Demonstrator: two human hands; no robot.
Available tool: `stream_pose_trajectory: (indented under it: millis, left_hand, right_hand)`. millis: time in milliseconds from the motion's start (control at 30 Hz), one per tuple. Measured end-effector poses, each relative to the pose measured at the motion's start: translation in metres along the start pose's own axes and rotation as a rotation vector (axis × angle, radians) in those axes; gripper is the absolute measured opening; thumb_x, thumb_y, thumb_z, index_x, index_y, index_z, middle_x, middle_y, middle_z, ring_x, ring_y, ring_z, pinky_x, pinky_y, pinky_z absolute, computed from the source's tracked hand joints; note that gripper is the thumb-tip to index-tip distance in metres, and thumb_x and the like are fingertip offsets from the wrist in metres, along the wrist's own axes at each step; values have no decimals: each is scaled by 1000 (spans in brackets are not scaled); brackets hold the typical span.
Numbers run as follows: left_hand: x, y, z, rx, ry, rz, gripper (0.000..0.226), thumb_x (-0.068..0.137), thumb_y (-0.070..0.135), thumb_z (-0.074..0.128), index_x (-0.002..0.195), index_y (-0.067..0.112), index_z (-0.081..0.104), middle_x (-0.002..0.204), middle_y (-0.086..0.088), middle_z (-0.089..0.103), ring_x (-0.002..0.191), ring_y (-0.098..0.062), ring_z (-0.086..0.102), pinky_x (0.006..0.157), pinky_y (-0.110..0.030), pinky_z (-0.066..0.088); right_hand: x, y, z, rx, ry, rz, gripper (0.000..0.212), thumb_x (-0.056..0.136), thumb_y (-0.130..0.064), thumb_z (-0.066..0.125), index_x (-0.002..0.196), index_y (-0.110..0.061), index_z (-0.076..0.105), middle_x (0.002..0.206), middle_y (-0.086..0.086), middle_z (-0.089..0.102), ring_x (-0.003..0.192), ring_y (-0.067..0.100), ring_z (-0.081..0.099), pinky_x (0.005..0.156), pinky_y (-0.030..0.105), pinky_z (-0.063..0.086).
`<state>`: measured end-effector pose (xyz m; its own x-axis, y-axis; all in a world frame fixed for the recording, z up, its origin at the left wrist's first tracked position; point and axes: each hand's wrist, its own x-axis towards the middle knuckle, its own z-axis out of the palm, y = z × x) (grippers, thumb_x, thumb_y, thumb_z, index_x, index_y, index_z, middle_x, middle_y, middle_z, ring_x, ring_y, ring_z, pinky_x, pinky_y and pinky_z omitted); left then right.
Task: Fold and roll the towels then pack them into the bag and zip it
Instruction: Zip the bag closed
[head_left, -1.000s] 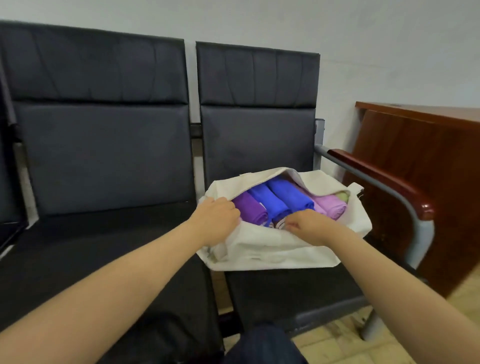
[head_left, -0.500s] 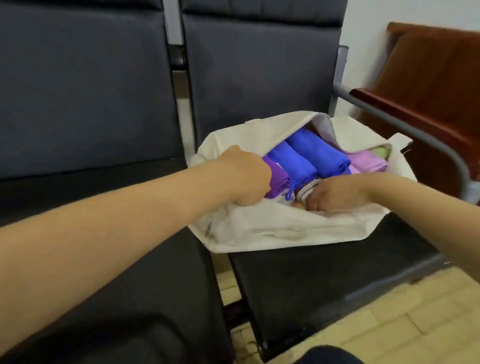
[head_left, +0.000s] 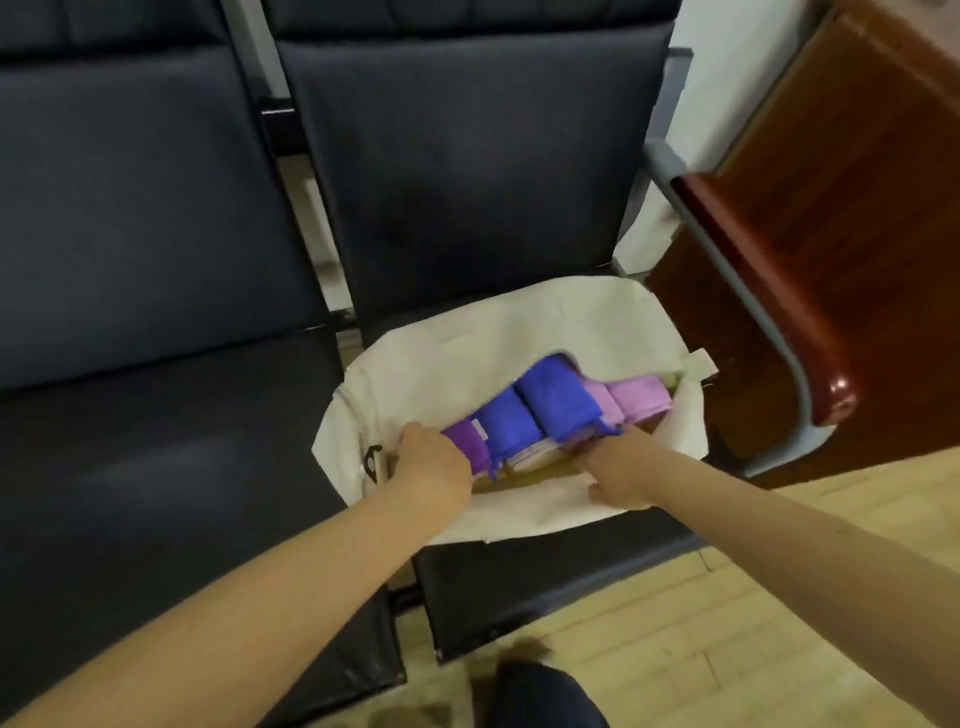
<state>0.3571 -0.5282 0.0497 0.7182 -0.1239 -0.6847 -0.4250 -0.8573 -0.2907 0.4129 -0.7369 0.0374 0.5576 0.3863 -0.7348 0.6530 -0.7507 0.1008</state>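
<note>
The right hand (head_left: 621, 475) has the near edge of the bag (head_left: 519, 322) pinched: the thumb lies on the outside of the cloth and the fingers go in under the rim, below the towel ends. The left hand (head_left: 434, 465) is at the left end of the opening, right beside the purple towel (head_left: 467, 447). Its knuckles are bent and its fingertips are hidden, so I cannot tell whether it grips the rim or only presses there. Just left of it is the black zip pull (head_left: 373, 460), at the very end of the zip.

Inside, the rolled towels lie side by side: purple, two blue ones (head_left: 558, 405), then pink (head_left: 641, 400), with a sliver of green at the far right. The bag rests on the right-hand seat (head_left: 545, 577), next to the armrest (head_left: 753, 291).

A second ago the mouth gaped wide and both hands sat on the near rim. Half a second ago the left hand was over the purple towel; now it has drawn back to the zip end, and the far side of the bag covers more of the rolls. Packing looks finished, and the hands seem to be setting up for zipping. The zip is not yet closed.
</note>
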Motion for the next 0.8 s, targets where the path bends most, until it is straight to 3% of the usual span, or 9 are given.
stream_pose_trajectory:
  millis: [133, 233, 333, 500, 633, 733, 800]
  left_hand:
    - [-13, -2, 0, -176, -43, -100, 25, 99, 26, 44, 116, 17, 61, 114, 0, 60, 109, -21, 53, 98, -36, 35]
    - [-25, -4, 2, -264, -14, -140, 27, 97, 29, 44, 118, 15, 55, 115, -1, 61, 111, -24, 54, 98, -40, 36]
    - [-35, -7, 6, -270, 54, -107, 29, 94, 28, 49, 121, 18, 53, 120, -1, 55, 115, -23, 50, 99, -41, 37]
    - [-60, -20, 10, -418, 231, -68, 17, 95, 27, 51, 111, 28, 58, 111, 11, 61, 104, -10, 57, 100, -30, 38]
    - [-61, -32, 5, -542, 360, -171, 25, 63, 22, 87, 78, 25, 67, 72, 10, 65, 65, -10, 63, 69, -32, 55]
    - [-57, -33, 10, -618, 387, -295, 10, 86, 25, 68, 96, 25, 64, 91, 8, 65, 87, -13, 62, 92, -33, 44]
    - [-52, -32, 16, -644, 414, -378, 12, 83, 18, 72, 94, 20, 66, 88, 3, 65, 85, -18, 62, 90, -38, 43]
  right_hand:
    - [-10, 14, 2, -41, 56, -30, 38, 98, -18, 39, 136, -16, 45, 127, 8, 58, 115, 27, 55, 99, 38, 39]
    - [-15, 32, -6, -28, 100, -69, 27, 98, -19, 45, 121, -13, 58, 120, 7, 61, 107, 24, 58, 95, 34, 44]
    - [-23, 63, -19, 70, 119, -170, 30, 100, -28, 44, 114, -12, 64, 115, 5, 61, 104, 22, 57, 94, 30, 45]
    - [-36, 114, -20, 200, 14, -238, 34, 97, -27, 48, 130, -26, 48, 131, -1, 52, 117, 22, 53, 102, 32, 45]
    - [-31, 142, -45, 235, 102, -198, 25, 101, -38, 42, 113, -24, 59, 111, -5, 62, 100, 15, 60, 91, 28, 49]
    - [-22, 156, -63, 425, 200, -125, 20, 98, -45, 47, 97, -29, 58, 98, -8, 62, 89, 11, 58, 83, 25, 50]
    - [-11, 153, -65, 466, 210, -78, 21, 98, -45, 46, 91, -27, 56, 90, -7, 62, 83, 10, 57, 81, 28, 52]
